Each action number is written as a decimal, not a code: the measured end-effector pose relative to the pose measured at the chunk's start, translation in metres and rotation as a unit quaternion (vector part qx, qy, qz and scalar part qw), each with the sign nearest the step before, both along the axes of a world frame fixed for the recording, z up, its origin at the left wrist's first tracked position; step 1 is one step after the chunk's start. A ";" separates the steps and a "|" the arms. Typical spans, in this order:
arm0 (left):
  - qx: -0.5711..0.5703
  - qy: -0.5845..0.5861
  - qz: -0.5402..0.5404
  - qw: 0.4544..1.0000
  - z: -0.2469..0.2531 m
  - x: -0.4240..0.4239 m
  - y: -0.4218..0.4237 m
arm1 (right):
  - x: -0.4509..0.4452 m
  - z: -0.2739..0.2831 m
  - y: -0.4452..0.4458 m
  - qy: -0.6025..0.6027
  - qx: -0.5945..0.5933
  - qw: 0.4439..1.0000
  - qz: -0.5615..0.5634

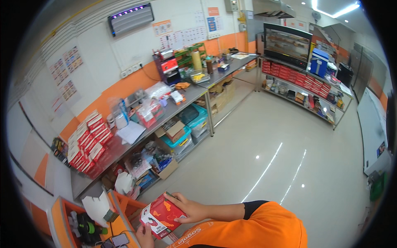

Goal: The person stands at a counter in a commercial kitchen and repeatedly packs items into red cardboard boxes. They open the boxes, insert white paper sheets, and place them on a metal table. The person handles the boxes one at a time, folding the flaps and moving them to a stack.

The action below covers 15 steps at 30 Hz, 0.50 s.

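Note:
A red and white printed cardboard food box (162, 215) is held between both hands in front of the orange shirt, at the bottom of the view. My right hand (184, 209) grips its upper right side, thumb and fingers spread across the edges. Against the lower left corner of the box lies my left hand (145, 236), its fingers on the white panel; part of this hand is cut off by the picture's lower rim. An open white carton (98, 207) stands left of the hands on the orange counter.
Stacked red and white boxes (90, 139) stand on the steel table (186, 104) along the wall. Phones (120, 239) and a black and green bottle (90, 228) are at lower left. A steel shelf rack (297, 83) holds a glass display warmer (287, 43).

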<state>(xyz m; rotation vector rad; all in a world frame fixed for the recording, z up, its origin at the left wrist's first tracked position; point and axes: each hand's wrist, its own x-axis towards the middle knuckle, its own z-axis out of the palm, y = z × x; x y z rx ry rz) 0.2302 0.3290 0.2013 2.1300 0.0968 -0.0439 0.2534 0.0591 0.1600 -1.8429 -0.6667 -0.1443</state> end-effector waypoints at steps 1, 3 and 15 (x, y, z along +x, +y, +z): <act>-0.010 0.024 -0.030 0.999 -0.005 0.008 -0.008 | 0.000 -0.002 -0.011 -0.003 -0.002 1.000 -0.010; -0.029 0.075 -0.090 0.993 -0.021 0.024 -0.019 | 0.000 -0.002 -0.033 0.000 -0.004 1.000 -0.023; -0.431 0.145 -0.044 0.889 -0.089 0.061 -0.125 | -0.019 -0.037 -0.106 0.157 0.129 0.972 -0.117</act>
